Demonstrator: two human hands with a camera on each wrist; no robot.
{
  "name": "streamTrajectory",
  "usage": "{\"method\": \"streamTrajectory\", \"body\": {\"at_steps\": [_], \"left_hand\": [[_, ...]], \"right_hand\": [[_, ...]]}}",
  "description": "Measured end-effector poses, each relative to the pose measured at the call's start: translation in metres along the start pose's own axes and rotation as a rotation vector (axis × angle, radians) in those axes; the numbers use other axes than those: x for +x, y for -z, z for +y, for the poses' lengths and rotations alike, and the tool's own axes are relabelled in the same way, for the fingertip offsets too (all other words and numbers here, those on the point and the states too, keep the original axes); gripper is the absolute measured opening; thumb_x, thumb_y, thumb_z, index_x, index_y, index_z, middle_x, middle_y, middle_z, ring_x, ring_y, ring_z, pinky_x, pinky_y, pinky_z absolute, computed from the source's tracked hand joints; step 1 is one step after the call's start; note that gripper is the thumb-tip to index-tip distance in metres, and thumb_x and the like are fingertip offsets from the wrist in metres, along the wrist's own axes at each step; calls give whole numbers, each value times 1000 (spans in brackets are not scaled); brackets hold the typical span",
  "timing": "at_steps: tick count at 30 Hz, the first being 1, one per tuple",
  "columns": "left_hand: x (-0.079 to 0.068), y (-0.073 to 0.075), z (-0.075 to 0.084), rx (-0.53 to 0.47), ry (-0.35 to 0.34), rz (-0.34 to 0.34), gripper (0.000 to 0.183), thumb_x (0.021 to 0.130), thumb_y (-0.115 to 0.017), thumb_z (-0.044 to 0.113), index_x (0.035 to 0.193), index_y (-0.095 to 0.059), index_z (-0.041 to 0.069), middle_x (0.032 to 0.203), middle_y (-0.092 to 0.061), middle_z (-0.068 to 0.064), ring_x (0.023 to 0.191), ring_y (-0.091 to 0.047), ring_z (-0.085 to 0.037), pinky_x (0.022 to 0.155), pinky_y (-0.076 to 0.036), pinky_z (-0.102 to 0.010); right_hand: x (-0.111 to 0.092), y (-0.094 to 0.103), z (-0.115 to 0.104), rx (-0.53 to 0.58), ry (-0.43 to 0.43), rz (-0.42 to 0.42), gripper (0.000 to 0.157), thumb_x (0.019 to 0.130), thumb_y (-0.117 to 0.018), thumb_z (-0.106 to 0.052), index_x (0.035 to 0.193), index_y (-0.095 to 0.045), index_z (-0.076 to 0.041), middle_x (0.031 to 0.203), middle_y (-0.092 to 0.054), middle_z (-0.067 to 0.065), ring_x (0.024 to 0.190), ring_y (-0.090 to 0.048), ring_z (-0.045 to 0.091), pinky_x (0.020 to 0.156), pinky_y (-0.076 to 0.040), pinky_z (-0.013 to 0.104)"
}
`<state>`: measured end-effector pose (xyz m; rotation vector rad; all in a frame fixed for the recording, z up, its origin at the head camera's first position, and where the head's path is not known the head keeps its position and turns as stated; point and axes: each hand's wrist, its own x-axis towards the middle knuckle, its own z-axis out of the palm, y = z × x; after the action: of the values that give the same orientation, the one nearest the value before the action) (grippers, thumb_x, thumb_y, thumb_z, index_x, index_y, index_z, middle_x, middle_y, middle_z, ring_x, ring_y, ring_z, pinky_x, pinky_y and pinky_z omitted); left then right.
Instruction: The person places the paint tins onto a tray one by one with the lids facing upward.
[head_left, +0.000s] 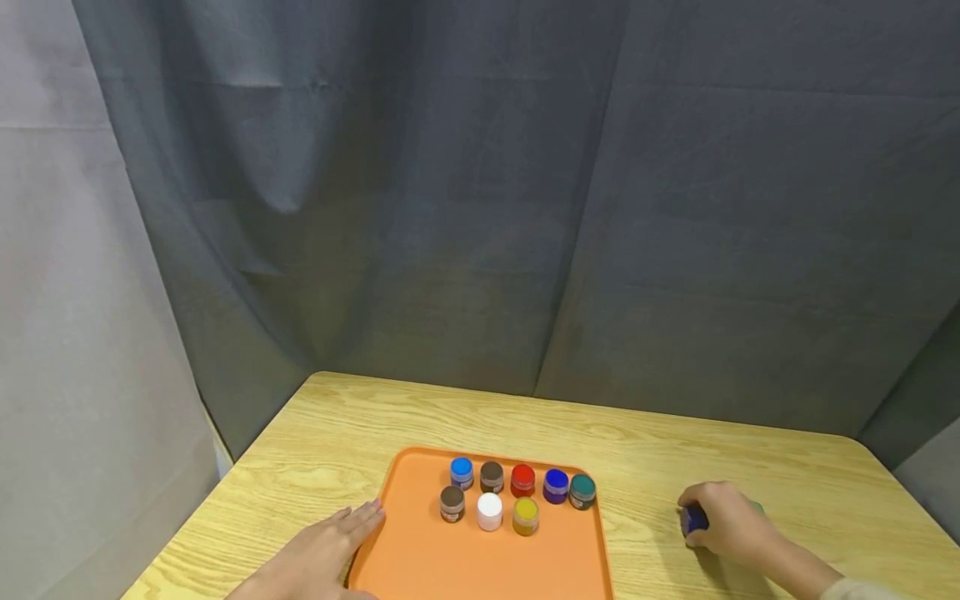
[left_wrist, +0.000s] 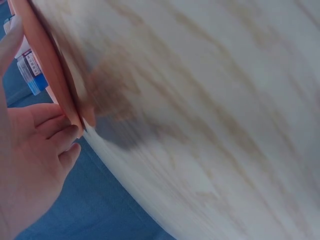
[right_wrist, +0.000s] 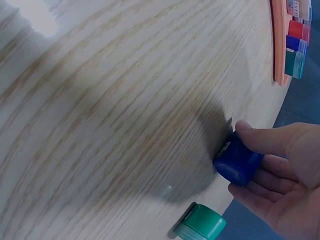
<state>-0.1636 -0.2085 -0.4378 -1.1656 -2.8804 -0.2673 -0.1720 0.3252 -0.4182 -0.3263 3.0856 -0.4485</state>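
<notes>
My right hand [head_left: 727,525] grips a small dark blue paint jar [right_wrist: 239,160] between thumb and fingers, low over the table at the right. Part of this jar is hidden by the hand in the head view. A green-lidded paint jar [right_wrist: 202,222] stands close by, mostly behind the hand in the head view. At the left, my left hand [head_left: 322,550] rests with its fingertips against the left rim of an orange tray [head_left: 480,571]. In the left wrist view its fingers [left_wrist: 57,132] touch the tray's rim.
Two rows of paint jars stand in the tray, among them a red jar [head_left: 522,480], a white jar [head_left: 490,512] and a yellow jar [head_left: 526,516]. The wooden table [head_left: 420,408] ends at a dark grey curtain [head_left: 480,208]. A pale curtain [head_left: 75,333] hangs at the left.
</notes>
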Motion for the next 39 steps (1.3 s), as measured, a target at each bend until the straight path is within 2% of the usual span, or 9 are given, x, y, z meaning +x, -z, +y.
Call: {"method": "streamTrajectory", "body": {"at_steps": [7, 14, 21, 27, 30, 33, 39], "left_hand": [[0, -1, -1, 12, -9, 10, 88, 84, -54, 69, 142, -47, 3, 147, -48, -15, 131, -52, -31, 100, -49, -49], [-1, -2, -1, 14, -12, 17, 88, 84, -54, 69, 141, -48, 3, 146, -48, -15, 131, -52, -31, 100, -49, -49], [-1, -1, 0, 7, 8, 1, 89, 83, -56, 69, 142, -47, 2, 147, -47, -17, 128, -54, -37, 96, -51, -51], [-1, 1, 1, -8, 15, 0, 91, 82, -57, 69, 142, -46, 1, 147, -46, -19, 123, -55, -43, 93, -52, -53], [-1, 1, 2, -2, 12, 4, 91, 82, -57, 69, 142, -46, 1, 147, -46, -19, 123, -55, -43, 93, -52, -53], [-1, 1, 2, 3, 11, 4, 92, 82, -56, 69, 141, -46, 1, 147, -47, -19, 124, -55, -42, 93, -52, -52], [-1, 1, 2, 11, 8, 6, 91, 82, -56, 70, 141, -46, 1, 146, -47, -19, 124, -55, -41, 93, -52, -51]], "right_hand": [[3, 0, -4, -12, 25, -30, 43, 59, -88, -8, 97, -70, 2, 98, -71, 15, 91, -68, 32, 75, -59, 44], [5, 0, -8, -27, 66, -54, 41, 59, -87, -2, 96, -70, 4, 98, -71, 17, 92, -68, 35, 76, -59, 42], [12, 4, -9, 7, 187, -91, 32, 62, -86, -1, 91, -71, 1, 91, -72, 12, 83, -68, 28, 67, -59, 36], [20, 7, -24, 66, 278, -82, 32, 66, -84, -4, 94, -72, 2, 93, -73, 14, 83, -69, 28, 66, -59, 32], [24, 8, -37, 135, 339, -91, 33, 68, -84, -10, 97, -71, 1, 93, -73, 11, 82, -70, 21, 65, -59, 28], [27, 8, -51, 254, 376, -131, 33, 72, -83, -15, 99, -71, 0, 93, -74, 8, 82, -71, 14, 66, -59, 24], [33, 2, -79, 483, 358, -186, 34, 76, -80, -13, 104, -69, 3, 101, -72, 16, 93, -71, 24, 76, -61, 31]]}}
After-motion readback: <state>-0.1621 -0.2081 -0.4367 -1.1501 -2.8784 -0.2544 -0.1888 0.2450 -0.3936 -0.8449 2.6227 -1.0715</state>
